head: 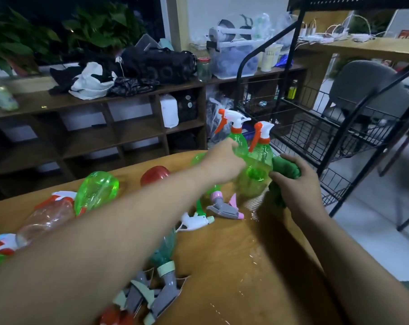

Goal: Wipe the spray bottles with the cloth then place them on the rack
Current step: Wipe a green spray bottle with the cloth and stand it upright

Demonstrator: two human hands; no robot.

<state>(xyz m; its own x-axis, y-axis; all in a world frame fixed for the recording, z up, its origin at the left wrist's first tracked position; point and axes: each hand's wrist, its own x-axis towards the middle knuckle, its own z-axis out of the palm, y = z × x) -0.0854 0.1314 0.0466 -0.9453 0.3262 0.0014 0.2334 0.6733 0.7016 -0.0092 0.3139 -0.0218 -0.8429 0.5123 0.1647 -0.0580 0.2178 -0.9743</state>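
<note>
The left hand [222,160] reached across the glossy wooden table [234,266], its fingers curled round the shoulder of a translucent green plastic spray bottle [241,143] capped with a white-and-orange trigger head. This bottle was at the table's far right corner. Its long axis was near upright, neck up, with the orange nozzle tip and trigger lever facing left.

Just beside it on the right, and overlapping it, was a second green spray bottle [261,158] with the same kind of head. It was tilted, its round base turned toward the camera and its head up and away, lever also to the left. Its lower part was blurred, and I could not tell whether the left hand held it too.

The right hand [297,186] gripped a bunched, soft green cloth [286,171], fingers wrapped round it, pressing it against that second bottle's right side.

The black wire rack [316,139], with thin metal mesh baskets, stood just past the table's right edge.

Other bottles lay on their sides on the table. These were a smooth green bottle [95,191], a clear bottle [46,219], a red bottle [154,175] and a teal bottle with a grey trigger [163,252].
</note>
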